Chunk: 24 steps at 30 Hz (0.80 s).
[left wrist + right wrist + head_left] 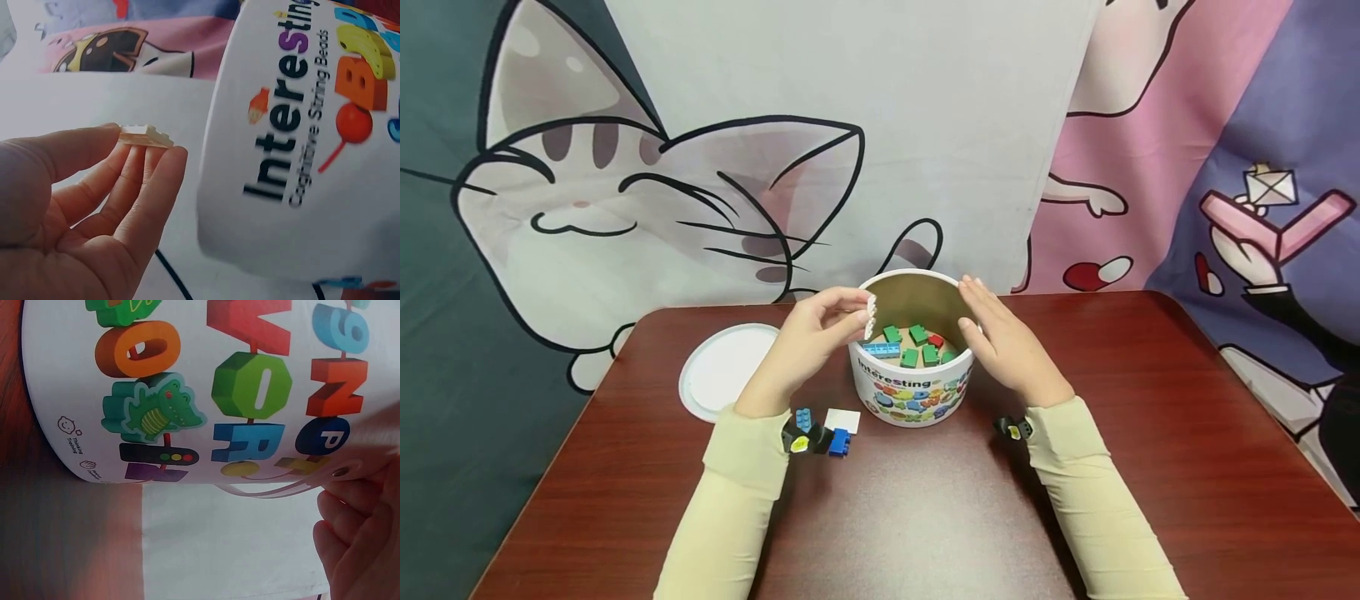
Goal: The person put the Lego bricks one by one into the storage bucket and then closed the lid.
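Note:
My left hand [812, 343] pinches a thin white studded toy brick [870, 317] between thumb and fingers, at the left rim of a round tub. In the left wrist view the brick [145, 135] is held flat at the fingertips, beside the tub's printed wall [225, 187]. The tub [910, 400] stands upright, with green bricks [918, 335], a light blue brick [882, 350] and a red one [936, 341] inside. At its right rim is my right hand [1011, 350], fingers fairly straight. In the right wrist view, these fingers [350, 519] lie by the tub near its handle [275, 489].
A white round lid [726, 371] lies left of the tub, partly behind the left forearm. By the left wrist on the brown table [925, 517] are a light blue brick [803, 419], a white flat piece [842, 420] and a dark blue brick [840, 442].

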Tool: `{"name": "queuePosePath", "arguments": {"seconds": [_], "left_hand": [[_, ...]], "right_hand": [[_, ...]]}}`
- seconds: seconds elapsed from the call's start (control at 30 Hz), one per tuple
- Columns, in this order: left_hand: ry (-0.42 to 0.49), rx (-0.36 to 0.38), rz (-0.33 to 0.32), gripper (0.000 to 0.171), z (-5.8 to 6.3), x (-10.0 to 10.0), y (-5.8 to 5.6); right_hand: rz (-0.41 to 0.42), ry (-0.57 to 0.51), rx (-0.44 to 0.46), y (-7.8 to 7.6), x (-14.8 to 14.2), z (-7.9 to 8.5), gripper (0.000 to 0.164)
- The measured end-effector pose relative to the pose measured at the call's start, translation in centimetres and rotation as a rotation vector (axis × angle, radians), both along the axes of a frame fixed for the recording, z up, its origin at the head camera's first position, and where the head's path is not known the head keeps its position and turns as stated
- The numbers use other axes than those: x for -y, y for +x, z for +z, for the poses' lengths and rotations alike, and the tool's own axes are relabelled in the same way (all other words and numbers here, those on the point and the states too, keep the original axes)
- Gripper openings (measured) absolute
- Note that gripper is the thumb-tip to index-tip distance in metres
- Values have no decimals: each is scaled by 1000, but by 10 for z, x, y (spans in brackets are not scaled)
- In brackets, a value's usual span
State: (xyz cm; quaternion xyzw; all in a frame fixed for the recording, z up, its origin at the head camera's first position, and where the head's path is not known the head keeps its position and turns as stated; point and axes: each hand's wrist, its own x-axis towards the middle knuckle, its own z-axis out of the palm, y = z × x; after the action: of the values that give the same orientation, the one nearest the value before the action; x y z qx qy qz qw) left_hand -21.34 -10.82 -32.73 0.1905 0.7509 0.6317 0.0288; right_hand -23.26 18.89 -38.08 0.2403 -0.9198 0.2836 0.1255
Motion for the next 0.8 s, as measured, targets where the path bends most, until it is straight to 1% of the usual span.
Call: {"name": "queuePosePath", "arguments": {"seconds": [0.13,0.2,0.47,0.53,0.67,0.8], "left_hand": [[-67,-28,-29,31,0,-13,-6],[-109,-52,-31,31,-1,-18,-9],[-340,-171,40,26,0,-35,-20],[-386,-180,54,24,1,-40,-23],[-483,-174,80,18,1,-48,-30],[-595,-182,90,15,1,-56,-37]], "right_hand": [[-1,-4,-3,1,-1,-1,61],[-1,0,-6,1,-1,-1,61],[1,13,5,0,-2,-2,62],[0,11,8,0,-2,-2,62],[2,9,8,-1,-1,-1,62],[1,12,12,-1,0,-1,62]]}}
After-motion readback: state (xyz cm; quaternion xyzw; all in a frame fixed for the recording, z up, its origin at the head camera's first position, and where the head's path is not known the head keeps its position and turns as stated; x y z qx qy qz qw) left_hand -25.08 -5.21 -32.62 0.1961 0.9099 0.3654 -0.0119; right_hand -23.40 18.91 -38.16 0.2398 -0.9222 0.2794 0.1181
